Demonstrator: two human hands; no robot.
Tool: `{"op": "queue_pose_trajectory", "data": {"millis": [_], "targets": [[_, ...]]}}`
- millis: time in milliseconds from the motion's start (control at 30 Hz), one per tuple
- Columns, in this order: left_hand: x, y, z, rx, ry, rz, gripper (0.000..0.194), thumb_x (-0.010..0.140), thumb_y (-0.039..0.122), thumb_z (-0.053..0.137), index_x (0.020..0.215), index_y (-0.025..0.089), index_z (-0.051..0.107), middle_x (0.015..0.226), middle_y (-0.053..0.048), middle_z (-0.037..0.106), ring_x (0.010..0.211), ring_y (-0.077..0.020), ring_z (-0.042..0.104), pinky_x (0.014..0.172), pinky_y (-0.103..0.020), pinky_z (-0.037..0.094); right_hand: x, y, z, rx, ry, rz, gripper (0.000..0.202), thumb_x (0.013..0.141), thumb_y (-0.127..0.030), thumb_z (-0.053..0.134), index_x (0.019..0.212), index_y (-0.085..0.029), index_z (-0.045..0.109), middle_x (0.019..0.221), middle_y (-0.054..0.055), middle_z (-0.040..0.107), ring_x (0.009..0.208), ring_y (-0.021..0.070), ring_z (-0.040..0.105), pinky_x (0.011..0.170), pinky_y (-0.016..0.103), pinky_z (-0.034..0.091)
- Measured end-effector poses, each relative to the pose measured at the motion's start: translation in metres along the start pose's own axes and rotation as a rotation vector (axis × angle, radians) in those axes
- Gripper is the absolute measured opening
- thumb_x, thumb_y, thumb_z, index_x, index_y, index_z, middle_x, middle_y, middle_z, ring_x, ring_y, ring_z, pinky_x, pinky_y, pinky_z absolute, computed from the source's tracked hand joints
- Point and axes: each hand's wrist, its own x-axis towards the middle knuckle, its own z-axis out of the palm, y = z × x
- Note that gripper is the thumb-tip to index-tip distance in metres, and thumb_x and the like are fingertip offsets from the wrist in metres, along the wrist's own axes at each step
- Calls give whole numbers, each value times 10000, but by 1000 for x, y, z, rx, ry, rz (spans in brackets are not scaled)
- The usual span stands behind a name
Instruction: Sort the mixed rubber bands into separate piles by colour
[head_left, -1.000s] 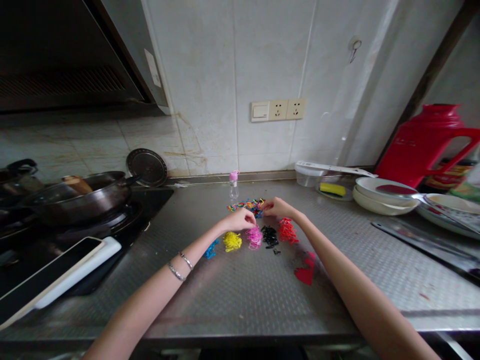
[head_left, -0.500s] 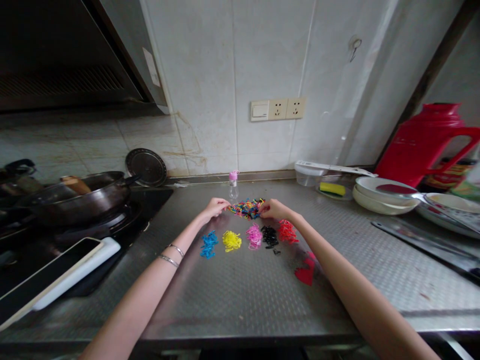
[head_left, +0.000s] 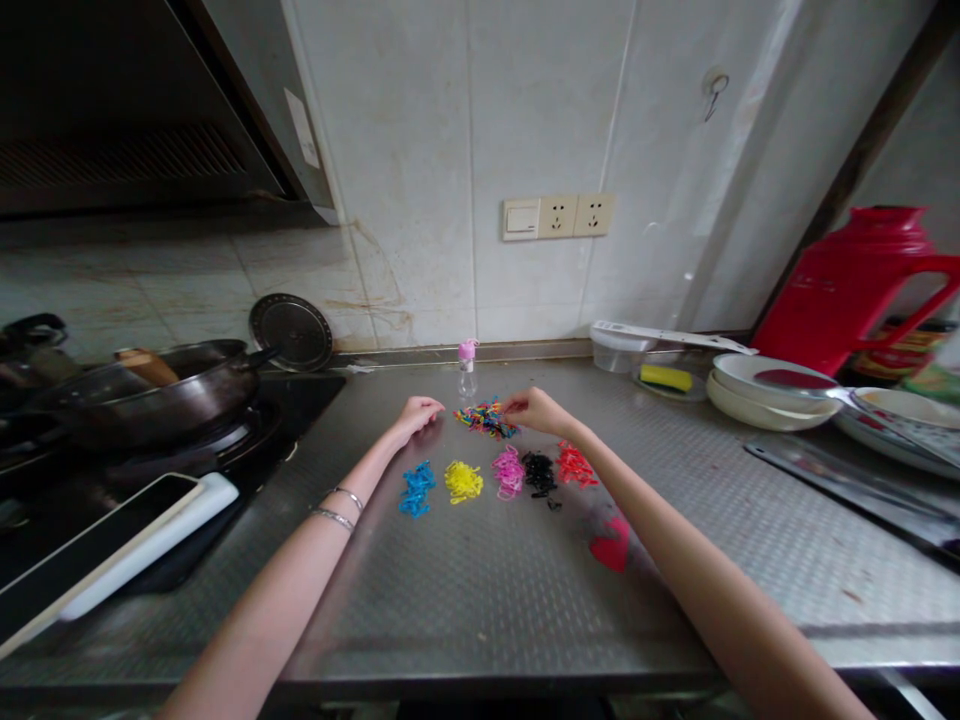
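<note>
A heap of mixed-colour small rubber bands (head_left: 484, 418) lies on the steel counter. My right hand (head_left: 538, 412) reaches its right side, fingers pinched together at the bands. Left of the heap and apart from it, my left hand (head_left: 417, 416) rests low with its fingers closed; whatever is in them is hidden. In front lie single-colour piles: blue bands (head_left: 417, 488), yellow bands (head_left: 463, 482), pink bands (head_left: 509, 473), black bands (head_left: 539, 474) and red bands (head_left: 575, 465). Behind the heap stands a small clear bottle (head_left: 467, 370) with a pink cap.
On the left are a pan (head_left: 165, 390) on the stove and a phone-like device (head_left: 112, 550). To the right stand stacked bowls (head_left: 772, 400), a yellow sponge (head_left: 665, 378), a clear tub (head_left: 619, 352) and a red thermos jug (head_left: 832, 290). A red heart shape (head_left: 611, 547) shows near my right forearm.
My left hand has drawn away from the heap, to the left. My right hand has shifted slightly left and up over the heap's right side, and the heap looks narrower.
</note>
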Motion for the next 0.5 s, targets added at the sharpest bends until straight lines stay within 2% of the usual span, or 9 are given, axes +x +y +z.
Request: {"op": "queue_pose_trajectory", "data": {"millis": [133, 267, 367, 500], "targets": [[2, -1, -1, 18, -1, -4, 230, 671, 310, 531, 771, 126, 624, 488, 49, 432, 350, -25, 278, 342, -168, 158, 0, -40, 25, -51, -59, -122, 196, 644, -176, 557, 796, -140, 676, 668, 10, 649, 599, 102, 546, 558, 178, 401], [3, -4, -1, 37, 12, 14, 220, 674, 310, 522, 739, 120, 613, 482, 48, 420, 355, -30, 300, 342, -166, 166, 1, -72, 57, -92, -143, -312, 218, 636, -111, 530, 795, -149, 673, 702, 5, 649, 616, 91, 541, 582, 176, 388], [2, -4, -1, 36, 10, 14, 222, 682, 311, 515, 737, 118, 611, 484, 45, 423, 350, -29, 299, 341, -166, 166, 1, -88, 78, -130, -203, -398, 209, 646, -127, 531, 799, -167, 666, 730, 3, 646, 622, 89, 535, 582, 181, 382], [2, -3, 0, 27, 7, -13, 222, 684, 300, 518, 761, 116, 616, 484, 42, 437, 333, -23, 275, 342, -167, 150, -3, -100, 95, -187, -276, -396, 214, 656, -169, 554, 843, -205, 654, 761, -8, 644, 624, 92, 533, 545, 179, 365]]}}
